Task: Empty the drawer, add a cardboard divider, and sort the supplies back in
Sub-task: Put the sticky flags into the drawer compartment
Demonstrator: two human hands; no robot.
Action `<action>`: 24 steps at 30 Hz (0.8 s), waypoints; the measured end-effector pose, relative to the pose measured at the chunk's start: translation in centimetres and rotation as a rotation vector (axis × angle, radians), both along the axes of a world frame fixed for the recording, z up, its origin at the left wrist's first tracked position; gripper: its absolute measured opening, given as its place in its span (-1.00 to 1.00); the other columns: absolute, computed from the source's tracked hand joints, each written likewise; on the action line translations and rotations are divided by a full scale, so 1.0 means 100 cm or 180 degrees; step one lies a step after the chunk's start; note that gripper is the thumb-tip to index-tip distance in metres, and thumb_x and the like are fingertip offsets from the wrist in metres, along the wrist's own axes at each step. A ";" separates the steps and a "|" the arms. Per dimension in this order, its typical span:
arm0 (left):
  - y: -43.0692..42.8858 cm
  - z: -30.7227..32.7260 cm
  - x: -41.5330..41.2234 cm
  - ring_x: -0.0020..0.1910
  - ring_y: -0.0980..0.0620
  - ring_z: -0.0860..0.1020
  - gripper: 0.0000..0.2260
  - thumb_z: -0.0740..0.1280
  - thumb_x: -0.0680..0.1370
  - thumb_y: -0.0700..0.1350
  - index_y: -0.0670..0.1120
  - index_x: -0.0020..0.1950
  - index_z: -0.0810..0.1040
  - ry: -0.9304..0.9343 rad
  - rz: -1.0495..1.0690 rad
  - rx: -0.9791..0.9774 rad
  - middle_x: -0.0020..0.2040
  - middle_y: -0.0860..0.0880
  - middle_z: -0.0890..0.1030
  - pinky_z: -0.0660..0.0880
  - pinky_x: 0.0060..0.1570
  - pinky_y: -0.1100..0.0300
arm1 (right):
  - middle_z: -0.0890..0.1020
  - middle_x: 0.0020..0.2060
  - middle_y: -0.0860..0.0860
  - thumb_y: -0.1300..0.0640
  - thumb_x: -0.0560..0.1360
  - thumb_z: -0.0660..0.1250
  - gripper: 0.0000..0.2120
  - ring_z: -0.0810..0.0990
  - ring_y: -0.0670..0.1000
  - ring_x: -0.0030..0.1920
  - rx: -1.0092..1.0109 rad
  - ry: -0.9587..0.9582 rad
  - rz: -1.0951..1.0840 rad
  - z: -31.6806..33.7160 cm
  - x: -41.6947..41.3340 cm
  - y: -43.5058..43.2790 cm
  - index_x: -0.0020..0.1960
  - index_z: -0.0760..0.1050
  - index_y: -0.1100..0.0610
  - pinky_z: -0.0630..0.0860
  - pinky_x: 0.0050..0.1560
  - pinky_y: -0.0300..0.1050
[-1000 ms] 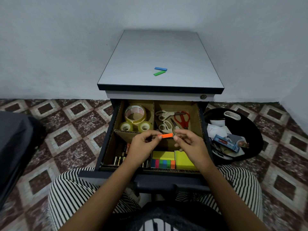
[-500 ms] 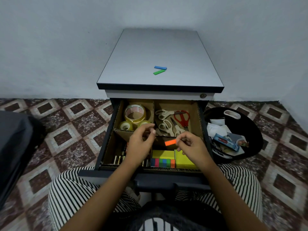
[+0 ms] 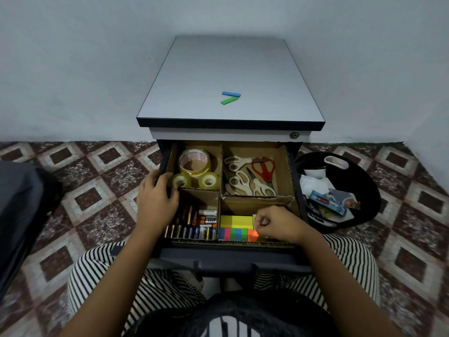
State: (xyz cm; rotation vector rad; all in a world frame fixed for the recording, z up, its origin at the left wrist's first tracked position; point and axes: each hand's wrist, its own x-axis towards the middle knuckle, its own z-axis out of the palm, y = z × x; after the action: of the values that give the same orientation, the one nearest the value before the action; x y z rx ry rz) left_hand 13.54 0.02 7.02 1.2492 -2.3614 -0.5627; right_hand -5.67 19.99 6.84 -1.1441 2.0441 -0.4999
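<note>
An open drawer (image 3: 218, 255) is pulled out from a low cabinet toward a seated person. A cardboard divider (image 3: 221, 166) splits it into four compartments. In the front right compartment lie a yellow note pad (image 3: 237, 221) and a row of coloured flags (image 3: 233, 234). The right hand (image 3: 279, 224) pinches an orange flag pad (image 3: 253, 235) between thumb and fingertips, low in that compartment at the right end of the row. The left hand (image 3: 155, 203) sits at the drawer's left wall, with its fingers curled over the edge just beside a small tape roll (image 3: 181, 181).

Batteries (image 3: 194, 229) fill the front left compartment, tape rolls the back left, and scissors (image 3: 263, 167) the back right. On the grey cabinet top (image 3: 230, 57) lie a blue strip (image 3: 230, 94) and a green strip (image 3: 229, 100), ends nearly touching. A black basket (image 3: 364, 190) of papers stands on the patterned tile floor (image 3: 97, 178), right of the drawer.
</note>
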 end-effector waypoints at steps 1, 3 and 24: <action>0.001 -0.001 -0.001 0.40 -0.19 0.27 -0.63 0.27 0.56 -0.09 -0.12 0.36 0.42 -0.0034 0.0008 0.0090 0.41 -0.20 0.31 0.27 0.35 -0.11 | 0.57 -0.30 -0.08 0.23 0.45 0.35 -0.90 0.49 -0.21 -0.31 0.0011 0.0016 0.0016 -0.001 -0.001 -0.001 -0.20 0.54 0.05 0.38 -0.33 -0.46; 0.003 -0.001 -0.003 0.40 -0.18 0.28 -0.62 0.25 0.57 -0.08 -0.12 0.38 0.39 -0.0099 0.0048 0.0198 0.44 -0.20 0.27 0.30 0.34 -0.08 | 0.60 -0.27 -0.04 0.23 0.47 0.34 -0.92 0.50 -0.21 -0.29 0.0018 0.0070 0.0015 -0.005 0.000 -0.004 -0.16 0.58 0.09 0.39 -0.30 -0.46; 0.002 -0.003 -0.002 0.40 -0.15 0.28 -0.65 0.23 0.58 -0.05 -0.09 0.35 0.41 -0.0118 0.0041 0.0271 0.46 -0.15 0.23 0.35 0.27 -0.06 | 0.50 -0.29 -0.05 0.20 0.46 0.38 -0.81 0.44 -0.15 -0.33 0.0155 0.0315 -0.0013 -0.016 0.003 -0.007 0.07 0.57 0.14 0.37 -0.32 -0.34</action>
State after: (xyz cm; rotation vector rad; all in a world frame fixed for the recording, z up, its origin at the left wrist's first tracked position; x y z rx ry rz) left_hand 13.36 0.18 6.70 1.3217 -2.3805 -0.6474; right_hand -5.36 19.33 5.23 -1.1565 2.1319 -0.4005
